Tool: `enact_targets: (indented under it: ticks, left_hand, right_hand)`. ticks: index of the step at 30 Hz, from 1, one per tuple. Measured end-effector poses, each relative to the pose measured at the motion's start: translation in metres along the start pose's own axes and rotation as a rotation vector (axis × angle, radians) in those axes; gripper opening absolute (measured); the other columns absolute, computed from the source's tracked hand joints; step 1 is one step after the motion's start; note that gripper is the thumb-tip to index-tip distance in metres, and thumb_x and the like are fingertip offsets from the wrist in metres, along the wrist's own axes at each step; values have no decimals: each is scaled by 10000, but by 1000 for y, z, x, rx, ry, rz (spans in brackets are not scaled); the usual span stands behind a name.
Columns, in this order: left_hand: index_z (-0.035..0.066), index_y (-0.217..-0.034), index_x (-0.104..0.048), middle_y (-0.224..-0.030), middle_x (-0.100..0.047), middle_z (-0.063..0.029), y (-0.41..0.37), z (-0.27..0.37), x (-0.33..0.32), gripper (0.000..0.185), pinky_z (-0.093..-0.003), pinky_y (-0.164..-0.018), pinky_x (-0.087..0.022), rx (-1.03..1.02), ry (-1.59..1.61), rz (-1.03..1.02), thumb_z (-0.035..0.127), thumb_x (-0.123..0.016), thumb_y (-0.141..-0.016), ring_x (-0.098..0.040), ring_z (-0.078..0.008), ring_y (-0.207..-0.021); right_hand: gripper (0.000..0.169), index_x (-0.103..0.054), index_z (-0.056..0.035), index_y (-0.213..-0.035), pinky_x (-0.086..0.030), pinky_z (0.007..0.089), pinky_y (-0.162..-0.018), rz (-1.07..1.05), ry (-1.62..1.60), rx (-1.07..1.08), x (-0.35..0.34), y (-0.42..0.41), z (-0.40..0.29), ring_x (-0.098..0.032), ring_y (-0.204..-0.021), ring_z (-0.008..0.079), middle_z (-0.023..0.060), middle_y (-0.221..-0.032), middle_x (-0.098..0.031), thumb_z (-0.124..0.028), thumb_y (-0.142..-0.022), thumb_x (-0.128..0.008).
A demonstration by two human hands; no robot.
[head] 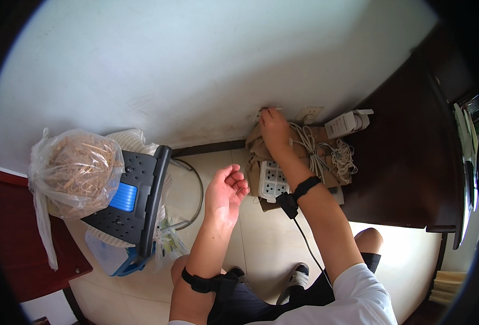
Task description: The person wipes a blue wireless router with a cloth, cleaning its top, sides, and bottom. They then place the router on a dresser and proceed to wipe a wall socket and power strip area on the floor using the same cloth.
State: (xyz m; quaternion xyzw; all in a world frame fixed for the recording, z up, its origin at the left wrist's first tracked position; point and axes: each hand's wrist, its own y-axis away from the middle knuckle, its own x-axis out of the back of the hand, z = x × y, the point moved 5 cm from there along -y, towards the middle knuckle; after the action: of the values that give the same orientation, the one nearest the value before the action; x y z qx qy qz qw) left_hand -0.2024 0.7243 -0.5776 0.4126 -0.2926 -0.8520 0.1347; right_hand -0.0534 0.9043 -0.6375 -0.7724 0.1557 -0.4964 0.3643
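My right hand (273, 128) reaches to a wall socket (258, 115) low on the white wall and partly covers it; what its fingers touch or hold is hidden. My left hand (226, 193) hangs over the tiled floor, palm turned up, fingers loosely curled, nothing seen in it. Below my right hand lies a white power strip (270, 176) with several outlets, partly covered by my right forearm. Beside it, a bundled white cable (313, 160) rests on cardboard. A second wall socket (313, 110) to the right has a white plug (309, 119) in it.
A small white box (342, 125) and tangled white cord (344, 157) lie by the dark wooden cabinet (402, 162). At left, a clear plastic bag of dried plant matter (81, 174) rests against a black footrest-like panel with blue ridges (122, 197). A grey cable (202, 191) loops beside it.
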Motion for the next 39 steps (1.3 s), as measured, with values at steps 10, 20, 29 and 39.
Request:
enact_targets:
  ticks: [10, 20, 29, 39]
  left_hand:
    - [75, -995, -581, -822, -561, -14, -2, 1, 5, 156, -312, -696, -464, -5, 4, 5, 224, -542, -969, -535, -165, -740]
    - [79, -995, -576, -831, -551, -12, -5, 3, 7, 143, -310, -696, -456, -9, 6, 17, 216, -560, -958, -523, -163, -747]
    - [80, -988, -569, -823, -537, -11, -7, -2, 2, 136, -305, -696, -445, 0, -9, 28, 211, -570, -953, -512, -164, -745]
    - [81, -978, -571, -819, -540, -11, -6, -2, 3, 135, -305, -690, -445, -1, -7, 21, 214, -567, -954, -513, -163, -743]
  right_hand:
    - [139, -627, -69, -892, -540, 410, -654, -41, 27, 24, 0, -1, 4, -626, -802, 302, 95, -926, -596, -61, -768, -688]
    - [214, -640, -29, -938, -578, 389, -661, -89, 40, 116, 3, -7, -19, -648, -847, 306, 136, -976, -613, 7, -728, -655]
    - [109, -658, -17, -955, -568, 446, -643, -17, -46, -191, 1, 6, 25, -663, -789, 375, 190, -1012, -630, -73, -862, -655]
    - [104, -687, -20, -935, -549, 442, -692, 96, -123, -360, 8, 12, 46, -658, -798, 383, 170, -923, -674, -80, -850, -692]
